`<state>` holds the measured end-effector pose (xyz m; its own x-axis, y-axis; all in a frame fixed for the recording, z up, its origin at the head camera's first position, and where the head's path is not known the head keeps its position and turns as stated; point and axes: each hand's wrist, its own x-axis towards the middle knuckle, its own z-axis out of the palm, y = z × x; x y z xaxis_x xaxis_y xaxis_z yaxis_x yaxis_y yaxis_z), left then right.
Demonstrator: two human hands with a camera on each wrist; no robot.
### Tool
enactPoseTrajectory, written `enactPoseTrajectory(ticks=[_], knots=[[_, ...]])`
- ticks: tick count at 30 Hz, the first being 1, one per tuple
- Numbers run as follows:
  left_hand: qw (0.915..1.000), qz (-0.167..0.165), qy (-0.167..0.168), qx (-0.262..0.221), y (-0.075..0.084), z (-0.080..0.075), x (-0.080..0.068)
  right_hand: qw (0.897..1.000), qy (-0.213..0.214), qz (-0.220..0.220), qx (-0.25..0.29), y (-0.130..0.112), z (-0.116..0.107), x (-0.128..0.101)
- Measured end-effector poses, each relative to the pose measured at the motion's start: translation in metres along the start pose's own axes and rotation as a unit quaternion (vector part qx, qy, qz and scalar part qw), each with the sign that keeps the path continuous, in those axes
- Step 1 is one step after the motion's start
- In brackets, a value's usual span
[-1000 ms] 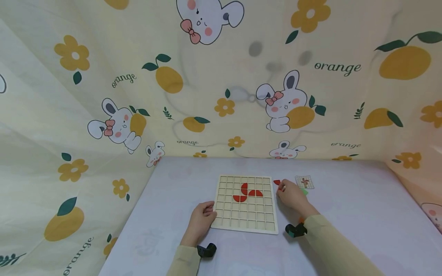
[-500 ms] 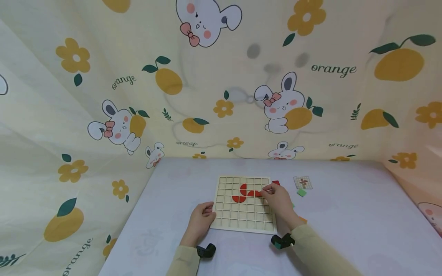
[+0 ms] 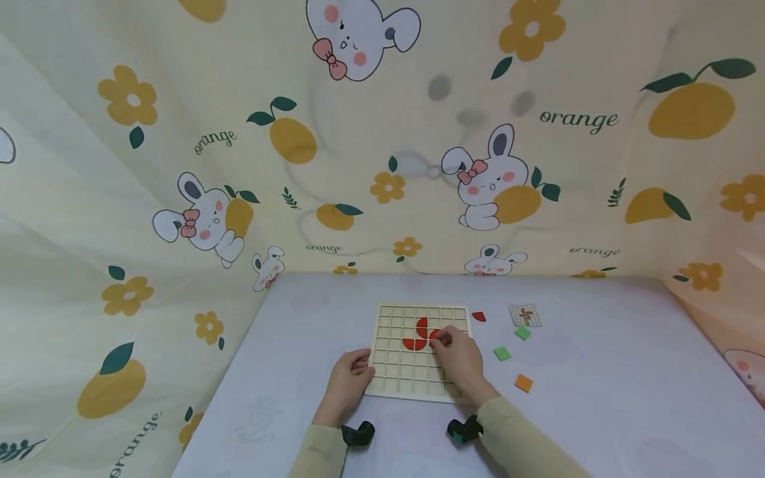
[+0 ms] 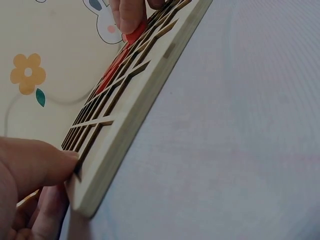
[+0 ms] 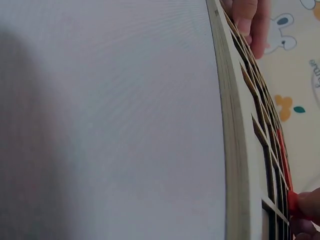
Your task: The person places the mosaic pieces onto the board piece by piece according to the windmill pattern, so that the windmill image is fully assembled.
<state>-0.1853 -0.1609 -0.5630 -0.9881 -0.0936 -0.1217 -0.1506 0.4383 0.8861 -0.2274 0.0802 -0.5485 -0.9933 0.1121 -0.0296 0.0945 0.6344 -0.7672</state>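
A pale wooden grid board [image 3: 399,375] lies flat on the table. Red curved pieces [image 3: 418,335] sit in cells near its middle. My right hand [image 3: 438,338] reaches over the board, and its curled fingertips [image 5: 306,206] pinch a red piece [image 5: 292,202] down at a cell right of the placed ones. My left hand [image 3: 363,364] grips the board's left edge, thumb [image 4: 35,165] on top at the corner and fingers underneath. In the left wrist view the board's rim [image 4: 142,107] runs away toward the right hand's fingers [image 4: 131,15].
Right of the board lie a loose red piece [image 3: 479,317], a small pattern card [image 3: 526,315], two green squares [image 3: 522,332] [image 3: 502,353] and an orange square [image 3: 523,382]. A printed cloth backdrop [image 3: 382,166] walls in the table's far and side edges.
My right hand came from the loose pieces right of the board, carrying a red piece leftward to the board's middle. The left hand stayed on the board's edge.
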Motion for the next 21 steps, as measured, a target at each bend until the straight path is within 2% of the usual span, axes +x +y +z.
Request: enactPoseTrajectory(ticks=[13, 21], knots=[[1.0, -0.006, 0.001, -0.001, -0.0021, 0.0019, -0.0009, 0.998, -0.048, -0.019, -0.037, -0.0007, -0.007, -0.0011], [1.0, 0.003, -0.001, -0.002, -0.0017, 0.0015, 0.0005, 0.997, -0.048, -0.015, -0.055, -0.0013, -0.0096, -0.0029]])
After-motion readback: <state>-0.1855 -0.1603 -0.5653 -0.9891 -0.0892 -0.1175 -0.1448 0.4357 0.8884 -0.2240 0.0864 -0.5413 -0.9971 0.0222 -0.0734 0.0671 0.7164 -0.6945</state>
